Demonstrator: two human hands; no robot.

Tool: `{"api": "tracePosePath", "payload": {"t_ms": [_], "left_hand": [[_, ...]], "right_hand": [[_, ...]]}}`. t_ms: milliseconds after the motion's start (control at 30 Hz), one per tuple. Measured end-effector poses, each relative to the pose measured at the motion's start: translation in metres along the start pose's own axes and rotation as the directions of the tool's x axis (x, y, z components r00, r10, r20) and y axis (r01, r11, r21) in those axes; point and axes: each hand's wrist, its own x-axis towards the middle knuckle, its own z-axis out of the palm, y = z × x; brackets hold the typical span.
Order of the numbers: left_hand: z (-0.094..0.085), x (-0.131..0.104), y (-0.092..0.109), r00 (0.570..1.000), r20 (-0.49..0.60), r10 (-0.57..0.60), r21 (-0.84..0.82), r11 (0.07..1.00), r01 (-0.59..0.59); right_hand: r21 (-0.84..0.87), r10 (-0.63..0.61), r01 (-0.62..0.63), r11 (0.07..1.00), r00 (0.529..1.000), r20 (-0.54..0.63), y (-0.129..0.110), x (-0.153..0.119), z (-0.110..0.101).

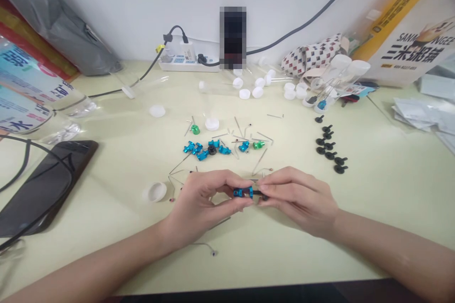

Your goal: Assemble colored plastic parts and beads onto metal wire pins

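Observation:
Between thumb and fingers, my left hand (209, 199) pinches a blue metal fitting (243, 192) lying sideways. From the right, my right hand (302, 199) grips a black thumb screw (262, 194) whose shank meets the fitting's right end; how far it is in, I cannot tell. Just beyond my hands lie several more blue metal fittings (202, 155), a green fitting (259, 145) and another green fitting (195, 129). Thin bent metal rods (259, 161) are scattered around them. At the right, several black thumb screws (330, 155) form a loose column.
Clear tubes with white caps (244, 93) lie at the back, before a power strip (190, 64). A phone (46, 184), cables and water bottles (39, 85) occupy the left. A white cap (157, 192) sits near my left hand. Bags (401, 28) stand at the back right.

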Motion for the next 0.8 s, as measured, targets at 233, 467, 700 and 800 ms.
{"api": "tracePosePath", "payload": {"t_ms": [233,467,700,800], "left_hand": [[0.0007,0.0001,-0.0003,1.0,-0.009,0.028,-0.012,1.0,-0.028],[-0.0002,0.0018,0.0015,0.999,-0.004,0.053,0.018,0.998,-0.053],[-0.0001,0.0005,-0.0012,0.995,-0.004,0.098,0.063,0.993,-0.097],[-0.0006,0.0006,-0.0014,0.995,0.01,0.096,0.068,0.993,-0.097]], "right_hand": [[0.011,0.03,-0.03,1.0,1.0,0.003,0.0005,-0.0001,-0.0009],[0.012,0.057,-0.056,0.998,0.998,-0.012,0.0017,-0.0026,0.001],[0.039,0.093,-0.092,0.995,0.995,-0.034,0.0009,-0.0026,0.0034],[0.05,0.112,-0.11,0.993,0.993,-0.033,0.0004,-0.0021,0.0039]]}}
